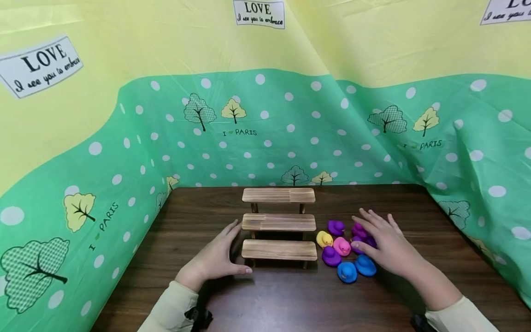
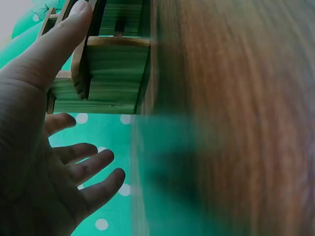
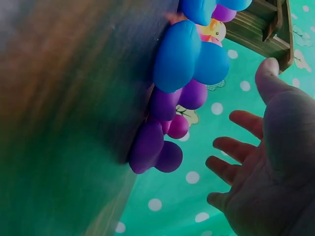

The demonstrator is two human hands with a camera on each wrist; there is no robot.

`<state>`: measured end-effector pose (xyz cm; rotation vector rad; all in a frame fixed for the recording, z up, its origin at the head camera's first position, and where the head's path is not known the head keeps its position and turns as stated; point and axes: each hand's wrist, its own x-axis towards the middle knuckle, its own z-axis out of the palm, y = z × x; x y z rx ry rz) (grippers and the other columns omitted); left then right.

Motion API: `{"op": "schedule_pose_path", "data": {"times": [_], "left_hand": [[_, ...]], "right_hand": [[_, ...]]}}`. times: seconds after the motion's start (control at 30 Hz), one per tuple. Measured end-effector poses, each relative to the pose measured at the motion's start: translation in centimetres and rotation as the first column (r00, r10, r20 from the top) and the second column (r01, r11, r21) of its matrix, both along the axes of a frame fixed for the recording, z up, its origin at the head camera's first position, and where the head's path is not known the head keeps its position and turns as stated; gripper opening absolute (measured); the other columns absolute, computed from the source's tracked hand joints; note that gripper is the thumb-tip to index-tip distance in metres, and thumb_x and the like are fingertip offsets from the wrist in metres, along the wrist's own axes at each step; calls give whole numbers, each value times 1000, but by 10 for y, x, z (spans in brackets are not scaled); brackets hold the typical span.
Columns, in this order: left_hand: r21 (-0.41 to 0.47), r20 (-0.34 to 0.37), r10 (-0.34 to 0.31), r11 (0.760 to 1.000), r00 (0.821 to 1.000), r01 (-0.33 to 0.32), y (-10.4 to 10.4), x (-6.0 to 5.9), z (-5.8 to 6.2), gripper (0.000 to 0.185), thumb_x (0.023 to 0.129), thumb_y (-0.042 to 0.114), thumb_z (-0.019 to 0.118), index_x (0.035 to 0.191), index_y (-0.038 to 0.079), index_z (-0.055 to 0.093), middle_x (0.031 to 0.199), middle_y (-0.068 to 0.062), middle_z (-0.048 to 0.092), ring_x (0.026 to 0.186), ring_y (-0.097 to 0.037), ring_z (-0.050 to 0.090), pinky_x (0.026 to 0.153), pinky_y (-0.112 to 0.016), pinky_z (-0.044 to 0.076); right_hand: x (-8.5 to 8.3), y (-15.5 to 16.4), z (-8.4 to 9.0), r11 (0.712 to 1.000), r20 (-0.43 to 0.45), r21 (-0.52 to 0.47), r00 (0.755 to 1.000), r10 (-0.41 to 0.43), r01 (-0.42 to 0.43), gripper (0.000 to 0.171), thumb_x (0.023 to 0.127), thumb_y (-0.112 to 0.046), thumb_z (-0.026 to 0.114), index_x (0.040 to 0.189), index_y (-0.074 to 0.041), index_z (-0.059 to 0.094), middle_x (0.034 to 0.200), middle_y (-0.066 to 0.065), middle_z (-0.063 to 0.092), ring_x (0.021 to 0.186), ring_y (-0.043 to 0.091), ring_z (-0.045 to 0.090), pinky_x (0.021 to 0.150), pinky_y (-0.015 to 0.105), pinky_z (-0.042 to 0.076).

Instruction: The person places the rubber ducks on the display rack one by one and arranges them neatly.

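A three-step wooden stand (image 1: 279, 222) sits mid-table with nothing on its steps. My left hand (image 1: 220, 258) lies open beside its left end, thumb close to the bottom step; I cannot tell if it touches. In the left wrist view the left hand (image 2: 34, 147) spreads its fingers by the stand (image 2: 108, 73). Right of the stand lie several rubber ducks: yellow (image 1: 324, 239), pink (image 1: 342, 246), purple (image 1: 331, 256), blue (image 1: 346, 272). My right hand (image 1: 386, 244) is open and flat over the rightmost purple ducks. The right wrist view shows the right hand (image 3: 266, 167) spread beside a blue duck (image 3: 182, 54) and a purple duck (image 3: 162, 147).
The dark wooden table (image 1: 290, 299) is walled on three sides by a green and yellow dotted cloth (image 1: 124, 152). Bare tabletop stretches in front of the stand and to its left. Both forearms wear pale sleeves.
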<state>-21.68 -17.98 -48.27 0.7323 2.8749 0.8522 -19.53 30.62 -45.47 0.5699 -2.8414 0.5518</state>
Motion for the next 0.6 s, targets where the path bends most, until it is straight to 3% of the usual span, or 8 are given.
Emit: {"op": "schedule_pose_path", "data": {"times": [0.13,0.37,0.6], "left_hand": [[52,3,-28,998,1000,28,5,0,0,127,70,55,96,167,17,24,168,-11,28,149,-32,37,114,-51,40],[155,-79,-90,983,993,102,11,-5,-7,114,70,39,100,161,15,36,152,-4,50,140,-28,49,114,-48,41],[222,-63,-91,969,994,103,19,-8,-12,111,67,33,102,157,16,40,147,-4,55,134,-22,54,110,-47,45]], "right_hand": [[-10,-2,-1,1000,23,-16,1000,2,-1,66,98,-43,74,149,-4,56,160,27,40,147,53,32,122,67,-2],[-30,-8,-3,999,37,-24,999,24,-23,48,97,-21,77,141,-5,65,149,24,55,141,49,44,118,74,13],[-46,-17,-1,998,43,-23,998,54,-53,34,96,-11,76,130,-9,73,129,14,70,125,42,60,108,70,37]]}}
